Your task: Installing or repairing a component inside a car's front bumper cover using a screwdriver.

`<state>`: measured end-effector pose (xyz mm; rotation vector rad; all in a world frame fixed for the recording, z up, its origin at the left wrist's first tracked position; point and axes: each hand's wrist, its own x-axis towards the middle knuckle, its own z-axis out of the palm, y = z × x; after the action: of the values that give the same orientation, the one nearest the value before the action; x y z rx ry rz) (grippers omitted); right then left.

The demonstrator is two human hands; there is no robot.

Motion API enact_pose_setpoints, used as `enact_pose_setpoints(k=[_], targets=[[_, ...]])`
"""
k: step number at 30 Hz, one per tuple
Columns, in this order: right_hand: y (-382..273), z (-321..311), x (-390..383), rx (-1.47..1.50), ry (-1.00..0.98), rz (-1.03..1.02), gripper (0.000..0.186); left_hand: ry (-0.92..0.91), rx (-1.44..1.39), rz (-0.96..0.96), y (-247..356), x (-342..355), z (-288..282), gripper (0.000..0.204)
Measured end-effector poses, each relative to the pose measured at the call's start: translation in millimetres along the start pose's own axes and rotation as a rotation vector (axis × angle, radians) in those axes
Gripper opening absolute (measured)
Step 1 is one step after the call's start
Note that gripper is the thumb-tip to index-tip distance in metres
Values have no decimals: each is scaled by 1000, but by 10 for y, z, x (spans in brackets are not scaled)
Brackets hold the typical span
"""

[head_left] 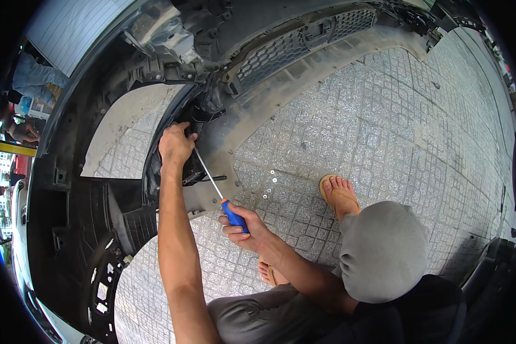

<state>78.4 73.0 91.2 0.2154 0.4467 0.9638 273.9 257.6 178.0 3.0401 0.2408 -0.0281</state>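
My right hand [242, 229] grips the blue handle [234, 217] of a screwdriver, its thin metal shaft [208, 172] reaching up-left to my left hand [176, 143]. That hand has bent fingers at a black bracket area inside a large black car bumper [60, 218]; what they hold is hidden, as is the screwdriver's tip. Just right of this spot runs a dusty lower lip [252, 117] of the bumper, with a honeycomb grille [261, 60] farther up. Several small white washers [274, 180] lie on the paving beside the shaft.
Grey tiled paving [384, 132] lies under the bumper and around my sandalled foot [341, 195]. At the far left, another person's hand [28, 132] and jeans [37, 77] appear beside a yellow bar [8, 146] and a white car [20, 241].
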Motion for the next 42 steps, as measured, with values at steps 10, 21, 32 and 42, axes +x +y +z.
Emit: enact_pose_setpoints(k=[10,21,32,42], targets=[[332,197,49,-558,405,-464,30,-2,-56,22,-192,-5,-81,46],[387,276,-31,-814,471,-661,25,6,-175,-116,-6,-90,61,38],[-115,93,-93,48,-87,144,33,39,-148,-143,6,-49,122,36],[279,250,-31,-694,500,-558,17,38,-169,-119,48,-30,62,38]])
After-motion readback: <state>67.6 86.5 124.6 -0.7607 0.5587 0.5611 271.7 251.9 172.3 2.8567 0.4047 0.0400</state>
